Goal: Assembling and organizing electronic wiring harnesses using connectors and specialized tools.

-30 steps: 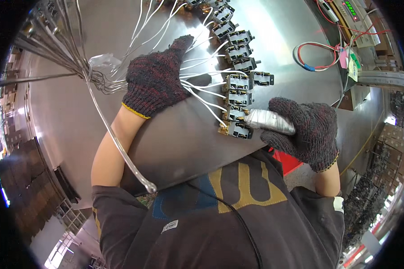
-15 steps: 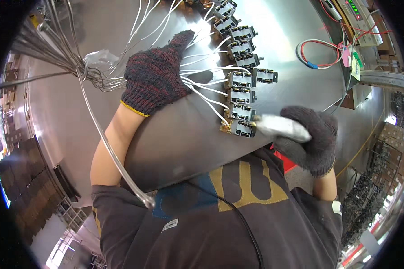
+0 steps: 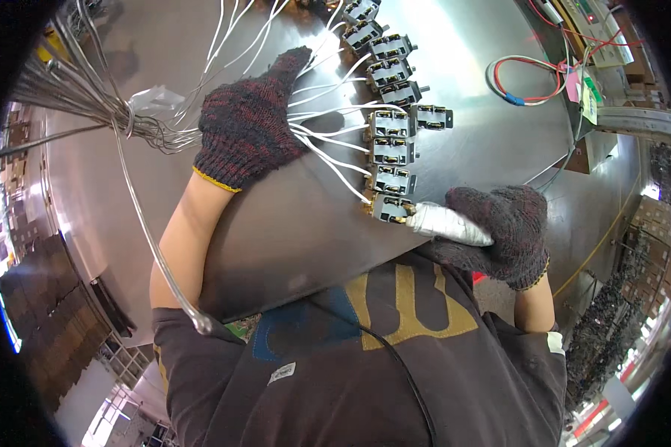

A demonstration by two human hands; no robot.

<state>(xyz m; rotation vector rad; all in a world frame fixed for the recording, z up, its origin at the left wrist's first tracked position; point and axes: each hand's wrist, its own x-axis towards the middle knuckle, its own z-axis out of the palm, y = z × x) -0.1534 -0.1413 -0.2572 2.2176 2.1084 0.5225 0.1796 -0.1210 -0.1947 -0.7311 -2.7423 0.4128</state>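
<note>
Leftmost, a thick bundle of wires (image 3: 74,97) fans across the shiny metal table (image 3: 291,246), tied near a scrap of clear plastic (image 3: 153,97). 1 long wire (image 3: 149,238) drops from that knot down to the person's shirt, crossing just beside the left forearm. White wires (image 3: 328,141) run from the bundle under the left hand (image 3: 250,123), which lies flat in a dark knit glove, fingers stretched and released, pressing the wires to the table and gripping nothing.

Next comes a curved row of small grey switches (image 3: 388,127), each joined to a white wire; 1 sits a little apart on the row's right side. The nearest switch (image 3: 390,207) lies at the table's front edge. Against its right end presses the silver tip of a taped tool (image 3: 447,223), and the right hand (image 3: 503,235), also gloved, is clenched around that tool's handle. Farther right lie a loop of red and white cable (image 3: 522,74), some pink and green tags (image 3: 581,93), and a bench device (image 3: 589,15) at the top edge.

Compared with 0.5 s ago, the right hand has turned slightly, so more of the glove's back shows above the tool, while the tip stays at the same switch. The left hand keeps its place on the wires.
</note>
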